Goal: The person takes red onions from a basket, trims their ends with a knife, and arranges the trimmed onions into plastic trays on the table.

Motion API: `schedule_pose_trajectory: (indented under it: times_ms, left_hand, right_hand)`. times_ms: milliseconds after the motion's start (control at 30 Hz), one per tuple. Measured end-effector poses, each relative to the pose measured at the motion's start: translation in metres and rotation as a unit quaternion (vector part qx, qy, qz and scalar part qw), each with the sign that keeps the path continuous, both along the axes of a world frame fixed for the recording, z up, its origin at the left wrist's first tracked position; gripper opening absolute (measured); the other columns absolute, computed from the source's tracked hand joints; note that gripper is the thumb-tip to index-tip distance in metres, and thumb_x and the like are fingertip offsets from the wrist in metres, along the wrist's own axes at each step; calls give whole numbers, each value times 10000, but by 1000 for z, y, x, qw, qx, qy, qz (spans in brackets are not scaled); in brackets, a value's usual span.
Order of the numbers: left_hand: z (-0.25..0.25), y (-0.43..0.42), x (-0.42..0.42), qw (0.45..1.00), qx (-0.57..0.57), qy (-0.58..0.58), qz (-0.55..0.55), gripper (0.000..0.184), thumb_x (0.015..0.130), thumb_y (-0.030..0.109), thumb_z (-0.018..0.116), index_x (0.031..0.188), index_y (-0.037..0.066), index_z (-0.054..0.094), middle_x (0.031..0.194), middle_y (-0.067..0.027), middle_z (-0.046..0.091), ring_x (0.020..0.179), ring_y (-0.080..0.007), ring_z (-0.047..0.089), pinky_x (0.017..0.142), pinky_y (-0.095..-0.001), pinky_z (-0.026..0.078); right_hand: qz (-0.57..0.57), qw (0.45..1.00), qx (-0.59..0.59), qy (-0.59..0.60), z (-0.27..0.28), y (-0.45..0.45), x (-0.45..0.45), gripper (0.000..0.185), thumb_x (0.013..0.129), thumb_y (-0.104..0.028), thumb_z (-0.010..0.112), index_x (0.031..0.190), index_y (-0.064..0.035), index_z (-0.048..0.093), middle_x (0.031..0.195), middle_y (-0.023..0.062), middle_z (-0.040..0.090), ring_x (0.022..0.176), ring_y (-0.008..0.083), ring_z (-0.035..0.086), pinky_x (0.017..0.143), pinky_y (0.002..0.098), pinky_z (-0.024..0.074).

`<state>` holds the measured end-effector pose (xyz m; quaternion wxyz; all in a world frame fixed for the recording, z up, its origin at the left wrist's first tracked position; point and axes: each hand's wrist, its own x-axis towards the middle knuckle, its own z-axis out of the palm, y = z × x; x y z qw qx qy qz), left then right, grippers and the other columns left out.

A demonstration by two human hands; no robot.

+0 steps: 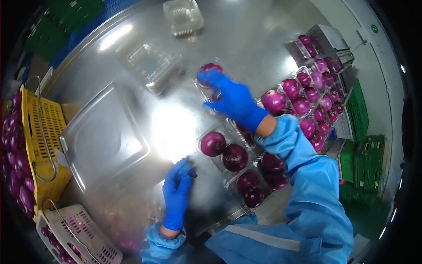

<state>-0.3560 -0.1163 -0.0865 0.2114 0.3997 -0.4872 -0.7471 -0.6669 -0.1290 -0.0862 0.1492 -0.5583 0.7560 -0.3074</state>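
Note:
My right hand, in a blue glove and slightly blurred, reaches over a clear plastic tray. Its fingers are spread, with the fingertips at a red onion and the thumb held apart; part of another onion shows beneath. My left hand, also blue-gloved, has its fingers curled in above the steel table. A small dark thing that I cannot make out shows at those fingertips. Between the hands, a clear tray holds two red onions, and another pair of onions sits in a tray nearer my body.
Filled onion trays cluster at the right beside a metal scale-like box. Empty clear trays and a steel pan rest on the steel table. Yellow and white crates of onions stand left.

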Motion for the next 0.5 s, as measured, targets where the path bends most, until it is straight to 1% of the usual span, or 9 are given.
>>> schedule_pose_trajectory:
  times_ms: [33, 100, 167, 200, 233, 300, 333, 433, 500]
  left_hand:
    - [0, 1, -3, 1000, -6, -6, -9, 438, 933, -31, 519, 1368, -26, 469, 1250, -128, 599, 1062, -182, 601, 964, -307, 467]
    - [0, 5, -9, 1000, -8, -4, -27, 429, 938, -16, 518, 1364, -31, 472, 1247, -130, 603, 1064, -186, 601, 964, -312, 468]
    - [2, 9, -11, 999, -3, 6, -38, 421, 944, -4, 512, 1362, -36, 473, 1244, -133, 608, 1069, -190, 600, 966, -318, 468]
    - [3, 11, -12, 1000, 0, 1, -27, 391, 954, 23, 518, 1340, -42, 499, 1243, -138, 614, 1083, -196, 597, 969, -328, 467]
    - [1, 13, -9, 1000, 2, -9, -19, 399, 945, 38, 543, 1334, -37, 500, 1202, -130, 628, 1044, -193, 611, 936, -322, 476]
    - [-3, 13, -5, 1000, 3, -26, 2, 419, 926, 69, 593, 1324, -27, 502, 1119, -113, 657, 968, -186, 639, 871, -311, 494]
    - [2, 14, -5, 999, 19, -39, 25, 422, 919, 74, 606, 1317, -28, 508, 1088, -111, 670, 946, -186, 646, 853, -312, 497]
    - [-6, 14, 12, 992, -52, -115, -4, 422, 911, 74, 616, 1308, -27, 516, 1087, -110, 672, 946, -179, 643, 844, -311, 495]
    - [-4, 17, 20, 992, -40, -116, 5, 420, 901, 81, 630, 1292, -33, 528, 1073, -101, 672, 924, -172, 641, 833, -311, 497]
  right_hand:
    - [66, 986, -30, 151, -11, 7, 5, 752, 741, -236, 788, 1412, -161, 458, 1427, 160, 455, 889, 337, 673, 802, 413, 558]
    - [73, 986, 84, 122, -17, 8, 7, 732, 723, -155, 758, 1395, -160, 467, 1483, 151, 376, 833, 340, 678, 725, 427, 569]
    - [66, 979, 121, 149, -22, 2, -6, 723, 764, -183, 721, 1424, -214, 426, 1511, 115, 356, 848, 324, 681, 727, 423, 566]
    - [63, 976, 138, 158, -22, 2, -15, 719, 773, -189, 711, 1429, -225, 418, 1515, 105, 355, 855, 321, 681, 729, 423, 566]
    - [61, 972, 154, 168, -22, 3, -25, 715, 781, -194, 701, 1433, -237, 410, 1520, 95, 354, 863, 317, 681, 730, 423, 565]
    - [50, 964, 180, 189, -15, 2, -50, 708, 773, -188, 697, 1423, -230, 421, 1510, 91, 368, 875, 320, 678, 734, 428, 566]
    - [22, 970, 132, 203, -22, 7, -65, 612, 778, -175, 682, 1361, -218, 504, 1498, 78, 386, 855, 325, 679, 734, 426, 567]
    - [-46, 959, 90, 266, -46, 13, -124, 490, 785, -192, 674, 1267, -210, 589, 1473, 64, 425, 861, 328, 679, 738, 432, 563]
    - [-97, 950, 93, 282, -71, 19, -170, 495, 765, -221, 672, 1250, -174, 583, 1370, 109, 499, 816, 329, 680, 724, 452, 555]
